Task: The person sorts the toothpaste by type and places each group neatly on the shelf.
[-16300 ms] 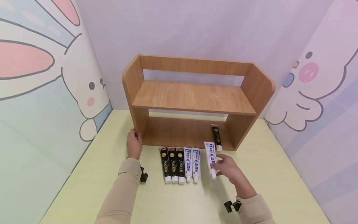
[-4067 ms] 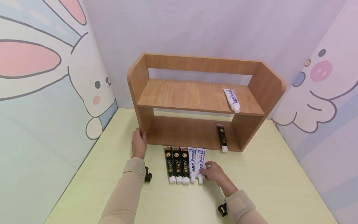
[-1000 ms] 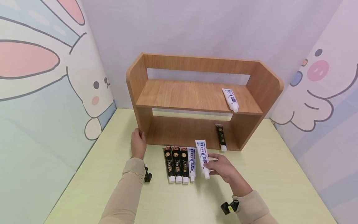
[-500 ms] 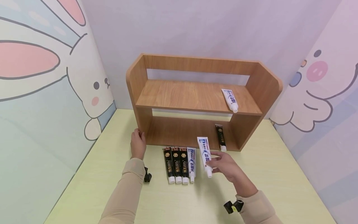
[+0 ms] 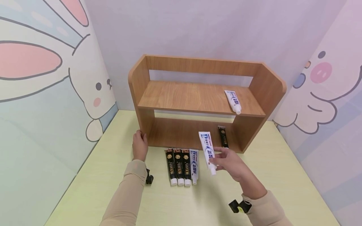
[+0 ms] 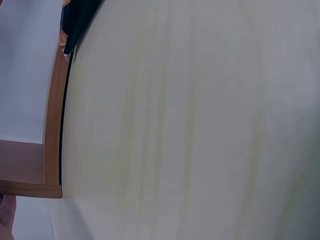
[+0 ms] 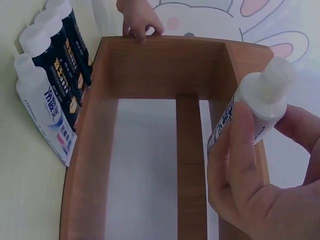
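My right hand [image 5: 232,164] pinches a white toothpaste tube [image 5: 208,151] between thumb and fingers, cap toward me, raised in front of the lower shelf. The right wrist view shows its white cap [image 7: 277,80] close up. With my left hand [image 5: 139,146] I grip the front edge of the left side panel of a wooden desktop shelf [image 5: 186,97]; part of that hand [image 6: 7,217] shows in the left wrist view. Three black toothpaste tubes [image 5: 178,168] and a white one [image 5: 194,166] lie in a row on the table before the shelf.
Another white toothpaste tube [image 5: 233,102] lies on the upper board at the right. Below it, a black tube [image 5: 222,136] lies on the bottom board, its cap partly hidden behind my right hand. Printed walls enclose the yellow table [image 5: 175,207].
A white tube moved onto the upper board, and my right hand then picked another from the row. Over the last second it has lifted toward the shelf. My left hand stays put.
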The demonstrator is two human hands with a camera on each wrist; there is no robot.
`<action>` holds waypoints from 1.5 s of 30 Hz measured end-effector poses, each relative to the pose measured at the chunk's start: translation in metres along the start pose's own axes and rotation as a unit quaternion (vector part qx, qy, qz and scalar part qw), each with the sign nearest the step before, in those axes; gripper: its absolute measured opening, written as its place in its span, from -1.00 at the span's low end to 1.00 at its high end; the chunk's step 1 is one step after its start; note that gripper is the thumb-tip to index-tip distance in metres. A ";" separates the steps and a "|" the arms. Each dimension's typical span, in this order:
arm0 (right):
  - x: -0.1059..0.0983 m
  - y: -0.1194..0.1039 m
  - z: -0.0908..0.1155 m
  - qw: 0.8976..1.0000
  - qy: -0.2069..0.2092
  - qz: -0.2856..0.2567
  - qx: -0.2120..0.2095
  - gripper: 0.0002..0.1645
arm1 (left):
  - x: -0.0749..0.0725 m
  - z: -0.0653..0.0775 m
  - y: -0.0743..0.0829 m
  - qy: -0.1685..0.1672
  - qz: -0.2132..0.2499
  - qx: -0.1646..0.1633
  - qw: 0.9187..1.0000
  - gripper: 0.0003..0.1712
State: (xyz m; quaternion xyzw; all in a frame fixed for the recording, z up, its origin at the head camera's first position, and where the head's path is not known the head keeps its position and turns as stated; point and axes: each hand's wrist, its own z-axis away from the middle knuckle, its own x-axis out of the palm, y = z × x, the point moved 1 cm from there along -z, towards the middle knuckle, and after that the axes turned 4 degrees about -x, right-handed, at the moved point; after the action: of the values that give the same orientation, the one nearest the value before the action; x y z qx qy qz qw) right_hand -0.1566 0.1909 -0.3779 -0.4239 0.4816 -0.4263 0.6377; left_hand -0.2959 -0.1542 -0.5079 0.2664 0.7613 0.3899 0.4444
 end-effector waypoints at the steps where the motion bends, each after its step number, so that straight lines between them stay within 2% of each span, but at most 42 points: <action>1: -0.001 -0.003 0.001 1.000 -0.003 0.001 -0.005 -0.32 | 0.000 0.000 0.000 0.001 0.000 0.002 1.000 -0.76; 8: -0.008 -0.023 0.006 0.999 -0.026 0.006 -0.033 -0.28 | 0.000 0.000 0.000 0.007 -0.006 0.008 1.000 -0.75; 18: -0.016 -0.046 0.008 0.998 -0.028 0.028 -0.040 -0.25 | -0.001 -0.001 0.000 0.005 -0.003 0.006 1.000 -0.75; 25: -0.024 -0.064 0.009 0.997 -0.028 0.040 -0.059 -0.25 | 0.000 -0.002 -0.002 0.004 -0.001 0.009 1.000 -0.75; 37: -0.035 -0.091 -0.006 0.995 -0.023 0.085 -0.048 -0.26 | 0.001 -0.002 -0.005 0.009 -0.003 0.018 1.000 -0.77; 45: -0.037 -0.107 -0.023 0.995 -0.008 0.099 -0.015 -0.24 | 0.002 -0.001 -0.005 0.006 0.002 0.016 1.000 -0.76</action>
State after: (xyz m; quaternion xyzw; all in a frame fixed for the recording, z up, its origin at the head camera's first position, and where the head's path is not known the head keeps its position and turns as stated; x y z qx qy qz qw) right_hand -0.1995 0.1935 -0.2705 -0.3869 0.5227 -0.3506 0.6739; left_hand -0.2982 -0.1555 -0.5123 0.2727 0.7693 0.3805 0.4347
